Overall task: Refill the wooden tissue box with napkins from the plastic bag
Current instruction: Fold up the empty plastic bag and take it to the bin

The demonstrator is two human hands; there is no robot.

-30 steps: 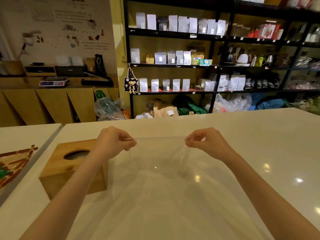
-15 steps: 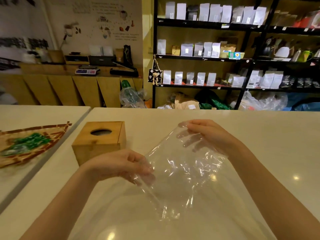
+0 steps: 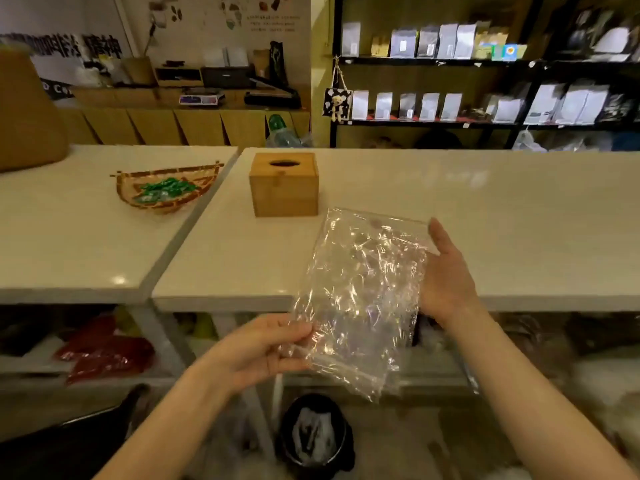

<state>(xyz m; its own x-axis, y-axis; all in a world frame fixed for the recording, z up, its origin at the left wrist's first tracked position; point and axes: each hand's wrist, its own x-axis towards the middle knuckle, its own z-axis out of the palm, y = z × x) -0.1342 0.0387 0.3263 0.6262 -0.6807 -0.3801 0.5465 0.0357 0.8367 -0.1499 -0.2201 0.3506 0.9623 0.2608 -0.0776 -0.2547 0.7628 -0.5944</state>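
You hold a clear plastic bag [image 3: 360, 299] up in the air, in front of the near edge of the white table [image 3: 485, 216]. The bag is crinkly and shiny, and you can see right through it. No napkins show inside it.

Your left hand [image 3: 263, 351] pinches the bag's lower left corner. The thumb lies on top and the fingers curl under the plastic. Your right hand [image 3: 446, 275] is at the bag's right edge. Its palm faces the bag and its thumb points up. Its fingers go behind the plastic, so you cannot tell how tightly they grip.

The wooden tissue box [image 3: 284, 184] sits on the white table, past the bag and a bit to the left. It stands flat and upright. Its lid is on, and the oval hole in the top looks dark. Nothing sticks out of the hole. The box and the bag do not touch.

On the next table [image 3: 69, 237] to the left is a woven basket [image 3: 166, 188] with green things [image 3: 162, 190] in it. It is well apart from the box. Under the table, near your arms, a black bin [image 3: 313, 441] stands on the floor. Shelves [image 3: 450, 123] with pouches line the far wall.
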